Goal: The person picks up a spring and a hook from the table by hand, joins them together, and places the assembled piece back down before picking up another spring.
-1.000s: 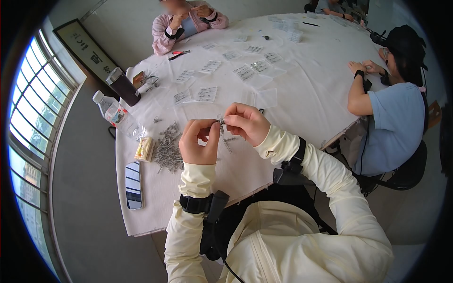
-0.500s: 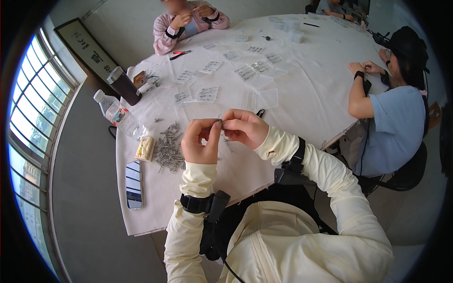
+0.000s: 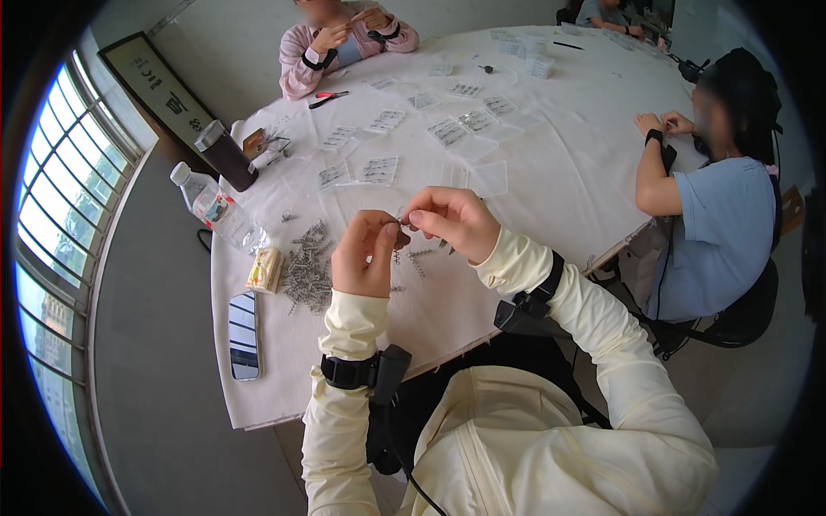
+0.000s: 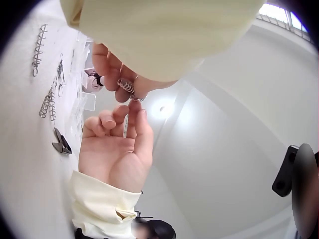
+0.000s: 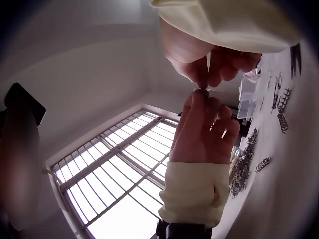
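Above the table, my left hand (image 3: pixel 361 256) pinches a small metal coil spring (image 4: pixel 126 86) between thumb and fingers. My right hand (image 3: pixel 456 225) meets it fingertip to fingertip, thumb and index finger pinching at the spring's wire end. Most of the spring is covered by fingers in the head view. A pile of similar springs (image 3: pixel 305 271) lies left of my left hand, and a few loose springs (image 4: pixel 48 105) are on the cloth below. Under my right hand is a small black-and-metal tool (image 4: pixel 62 143), partly hidden in the head view.
Clear plastic boxes (image 3: pixel 379 170) with metal pieces spread across the white-covered table (image 3: pixel 568 172). At the left stand a dark flask (image 3: pixel 228 159), a water bottle (image 3: pixel 219 212), a tissue pack (image 3: pixel 264 272) and a phone (image 3: pixel 244 335). Red-handled pliers (image 3: pixel 328 99) lie farther back. Other people sit around.
My right hand has turned and shifted slightly right, its fingers now less bunched against the left. More of the wire beneath my left fingertips shows, and the tool's tip appears below my right hand.
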Demonstrator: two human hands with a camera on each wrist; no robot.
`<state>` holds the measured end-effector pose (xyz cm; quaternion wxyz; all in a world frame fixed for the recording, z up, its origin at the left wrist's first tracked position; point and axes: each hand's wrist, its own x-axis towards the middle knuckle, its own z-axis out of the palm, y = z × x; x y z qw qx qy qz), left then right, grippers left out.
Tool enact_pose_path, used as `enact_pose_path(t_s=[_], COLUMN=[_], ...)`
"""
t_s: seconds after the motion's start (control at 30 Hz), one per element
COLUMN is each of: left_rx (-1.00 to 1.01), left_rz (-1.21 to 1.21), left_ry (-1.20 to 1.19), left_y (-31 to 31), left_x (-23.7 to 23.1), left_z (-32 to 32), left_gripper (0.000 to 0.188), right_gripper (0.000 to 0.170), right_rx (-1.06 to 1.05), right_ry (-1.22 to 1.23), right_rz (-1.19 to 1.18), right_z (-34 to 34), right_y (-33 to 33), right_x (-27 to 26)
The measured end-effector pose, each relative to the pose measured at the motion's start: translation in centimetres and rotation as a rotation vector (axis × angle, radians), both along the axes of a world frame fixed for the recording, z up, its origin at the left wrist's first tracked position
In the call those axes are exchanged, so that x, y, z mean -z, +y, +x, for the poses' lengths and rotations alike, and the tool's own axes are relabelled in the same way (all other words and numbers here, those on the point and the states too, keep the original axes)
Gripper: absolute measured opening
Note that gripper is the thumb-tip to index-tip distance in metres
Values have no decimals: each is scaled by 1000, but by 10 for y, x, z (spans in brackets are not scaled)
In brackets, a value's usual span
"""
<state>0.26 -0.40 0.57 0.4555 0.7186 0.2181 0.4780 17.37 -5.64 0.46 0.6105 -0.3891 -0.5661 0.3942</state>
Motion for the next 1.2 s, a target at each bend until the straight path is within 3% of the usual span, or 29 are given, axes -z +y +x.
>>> enact_pose_path(t_s=[0.17,0.37,0.77,1.2], left_rx=[-108,-102,-70,-49], left_rz=[82,2,-49,-81], left_ry=[226,259,208,188], left_y=[0,-1,6,0], left_x=[-5,-9,-3,-9], left_z=[-4,-6,-8,-5], left_gripper=[12,17,21,21], right_gripper=[15,16,18,14], right_rx=[52,71,83,127], right_ry=[-18,-27,-178,-160], right_rz=[-57,-102,-61,-50], right_z=[1,3,1,-3], right_y=[1,4,0,2], right_x=[2,7,7,12])
